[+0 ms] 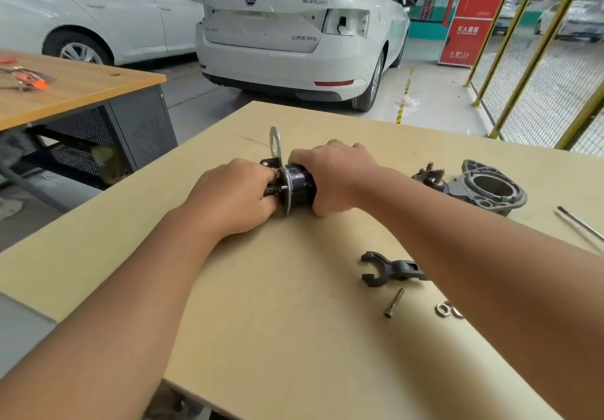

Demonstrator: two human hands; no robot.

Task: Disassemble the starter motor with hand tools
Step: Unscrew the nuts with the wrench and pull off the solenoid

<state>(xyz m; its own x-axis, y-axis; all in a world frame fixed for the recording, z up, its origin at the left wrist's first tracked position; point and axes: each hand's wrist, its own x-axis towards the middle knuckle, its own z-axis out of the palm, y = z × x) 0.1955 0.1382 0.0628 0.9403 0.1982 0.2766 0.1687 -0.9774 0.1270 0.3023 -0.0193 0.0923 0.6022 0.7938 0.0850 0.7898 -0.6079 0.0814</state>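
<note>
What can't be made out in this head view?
- Black cylindrical starter motor body: its right end is covered by the right hand; its shaft end and whatever the fingers grip are covered by the left hand.
- Black forked plastic lever: its far end is hidden under the right forearm.
- Small silver washers: partly hidden by that forearm, count unclear.
- Long thin metal rod: cut off by the right edge.

Count: two hands, left (235, 197) and right (333, 174); one motor body (299, 187); one grey housing (490, 187); one black fork (389, 267); one bolt (394, 303); two tables, near (261, 289) and far left (81, 86); two white cars, left (98, 11) and centre (294, 34).
</note>
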